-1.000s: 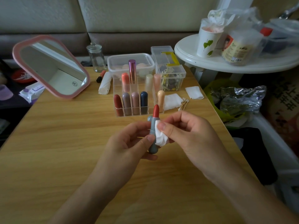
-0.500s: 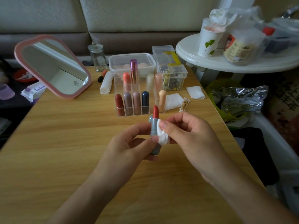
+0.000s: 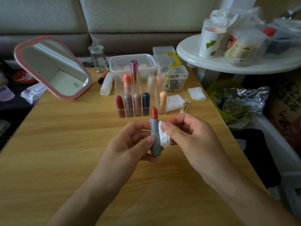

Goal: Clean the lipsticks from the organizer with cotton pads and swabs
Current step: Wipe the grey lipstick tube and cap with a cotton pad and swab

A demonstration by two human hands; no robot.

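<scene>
- A person's left hand (image 3: 130,141) holds an uncapped lipstick (image 3: 155,139) upright above the wooden bench (image 3: 65,144), thumb and fingers curled round the lower part of its grey tube, the red bullet standing out at the top
- The right hand (image 3: 190,136) pinches a folded white cotton pad (image 3: 163,139) between thumb and forefinger and presses it against the right side of the grey tube, just below the bullet; its other fingers are loosely curled
- Both hands meet over the middle of the bench, just in front of the clear organizer (image 3: 153,101), which stands on the bench top
- Capped lipsticks (image 3: 136,103) stand upright in the organizer's compartments: dark red, taupe, dusty pink and navy along the front, then an open slot and a peach one; coral, a tall metallic pink, cream and pale pink behind
- Just right of the organizer lie a spare pad (image 3: 175,101) and a small bunch of cotton swabs (image 3: 185,106), with a second spare pad (image 3: 196,93) a little further right
- A pink-framed mirror (image 3: 53,67) leans at the bench's left rear, a lidded glass jar (image 3: 98,58) beside it and a clear plastic tub (image 3: 146,61) behind the organizer
- A round white table (image 3: 211,62) to the right of the bench carries a leaf-printed paper cup (image 3: 211,43) and plastic-wrapped packages
</scene>
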